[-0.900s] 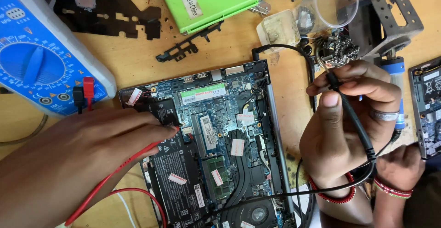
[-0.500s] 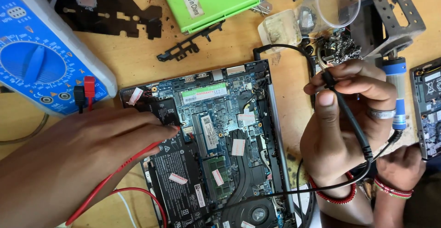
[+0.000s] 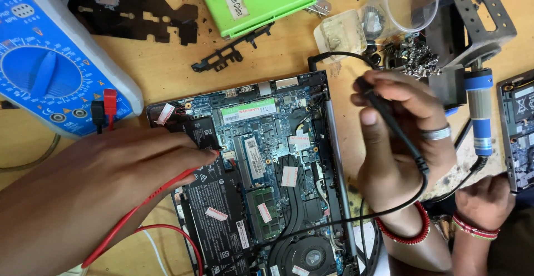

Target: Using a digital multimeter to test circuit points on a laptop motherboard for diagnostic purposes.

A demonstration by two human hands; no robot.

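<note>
- the left hand (image 3: 111, 181) pinches the red probe (image 3: 139, 212) and holds its tip on the board of the open laptop (image 3: 261, 181), near the black battery (image 3: 214, 198).
- the right hand (image 3: 400, 142) grips the black probe (image 3: 392, 123) in the air, beside the laptop, not touching it.
- so the measuring seems half set: one probe placed, one not yet.
- the blue multimeter (image 3: 50, 70) lies at the top left, both leads plugged in.
- another person's hand (image 3: 484, 201) rests at the lower right.

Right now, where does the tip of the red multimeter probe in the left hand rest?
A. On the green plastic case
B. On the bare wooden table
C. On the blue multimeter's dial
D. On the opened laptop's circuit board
D: the left hand presses the red probe onto the opened laptop's circuit board, beside its black battery.
</note>
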